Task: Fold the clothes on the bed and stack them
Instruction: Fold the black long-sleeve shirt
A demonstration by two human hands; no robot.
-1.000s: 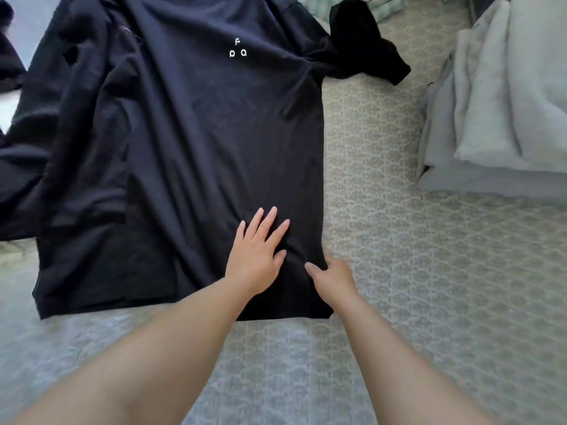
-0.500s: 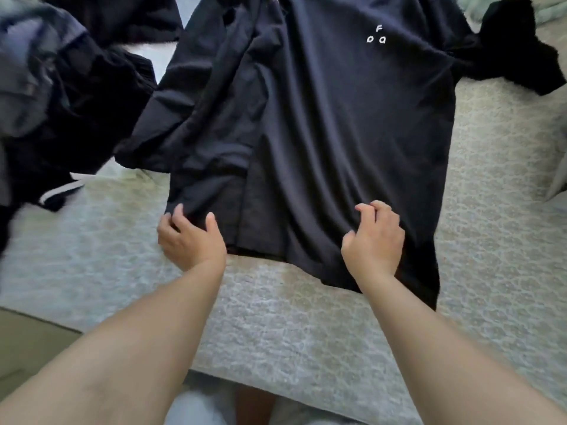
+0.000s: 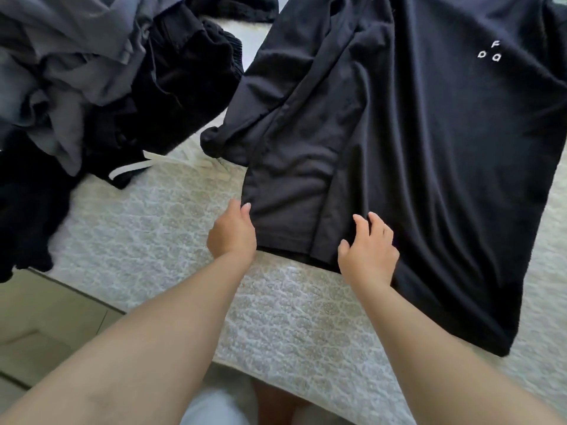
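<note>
A black T-shirt (image 3: 429,167) with a small white logo lies spread on the patterned bed cover (image 3: 159,228), its left side folded inward along the body. My left hand (image 3: 233,233) pinches the shirt's lower left hem corner, thumb on top of the fabric. Further right along the same hem, my right hand (image 3: 368,248) rests on the cloth with fingers spread and bent, holding nothing that I can see.
A heap of unfolded grey and black clothes (image 3: 92,87), one with a white drawstring (image 3: 132,168), lies at the upper left. The bed's near edge runs diagonally across the lower frame, with the floor (image 3: 40,329) beyond it at the lower left.
My view swung left, bringing the clothes heap in. My left hand moved from the shirt's middle to its left hem corner. My right hand shifted left along the hem and loosened its bunched grip.
</note>
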